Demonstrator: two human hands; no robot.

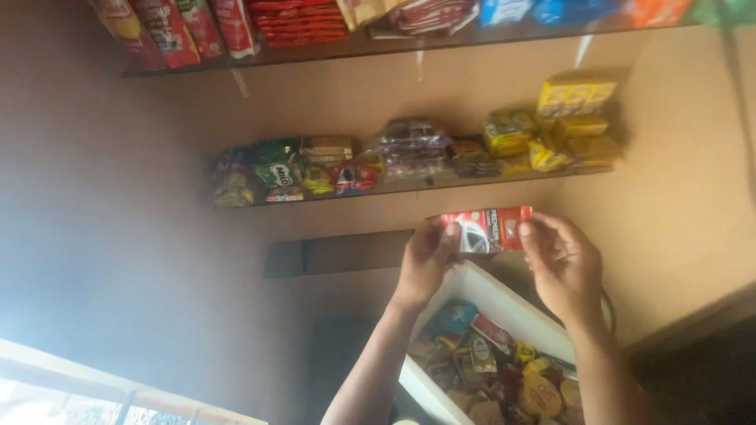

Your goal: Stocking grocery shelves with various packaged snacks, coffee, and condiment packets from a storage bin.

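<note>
Both my hands are raised in front of a brown wall, holding a small red packet (487, 228) between them. My left hand (426, 258) grips the packet's left end and my right hand (561, 264) grips its right end. The packet is flat, red with a dark and white picture on it. It hangs just above an empty dark shelf (339, 253) and over the far rim of a white box (504, 303) full of small packets and round lids.
A middle shelf (409, 185) carries green, red and yellow packets and a stack of yellow boxes (575, 118). The top shelf (354, 43) holds red snack bags. A pale ledge (94, 378) runs along the lower left.
</note>
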